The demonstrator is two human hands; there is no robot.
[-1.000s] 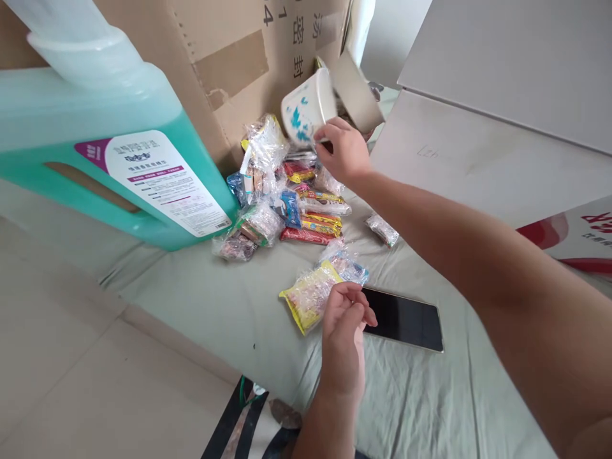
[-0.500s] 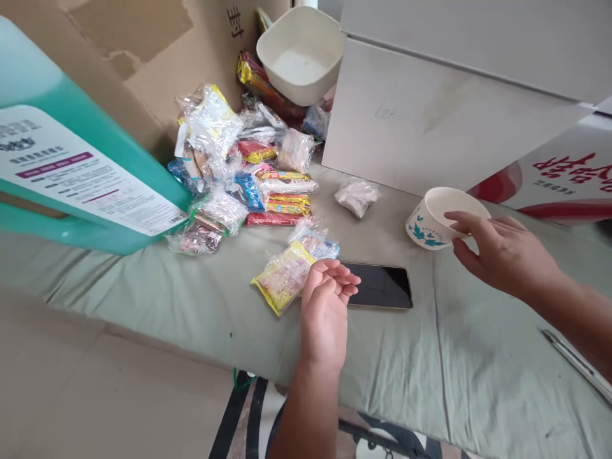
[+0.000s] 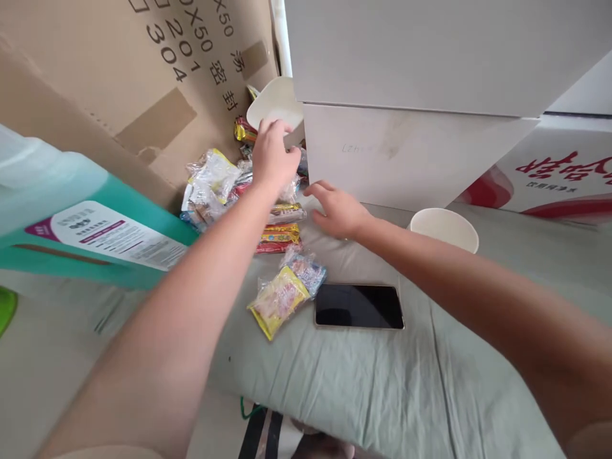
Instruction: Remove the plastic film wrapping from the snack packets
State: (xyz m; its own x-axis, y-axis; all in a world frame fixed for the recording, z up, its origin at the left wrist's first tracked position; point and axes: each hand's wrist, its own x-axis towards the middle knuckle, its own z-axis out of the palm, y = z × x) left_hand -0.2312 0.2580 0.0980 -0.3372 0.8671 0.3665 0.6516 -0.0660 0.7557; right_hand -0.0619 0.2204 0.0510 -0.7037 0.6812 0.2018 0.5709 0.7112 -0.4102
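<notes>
My left hand reaches over the snack pile in front of a white plastic basin; its fingers are apart, and I cannot tell whether they touch the rim. Lower and to the right, my right hand hovers with thumb and fingers spread, holding nothing. Under and beside the hands lie wrapped snacks in red, yellow and clear film. Nearer to me are a yellow snack packet and a blue packet. A white paper bowl stands behind my right forearm, which hides its lower part.
A black-screened phone lies on the green cloth. Green liquid fills a large jug at the left. Behind stand a brown carton, white boxes and a red-and-white box.
Both hands have moved up and away from me. My right hand has left the paper bowl and swung left. My left hand has gone from near the phone to the basin. The view has shifted.
</notes>
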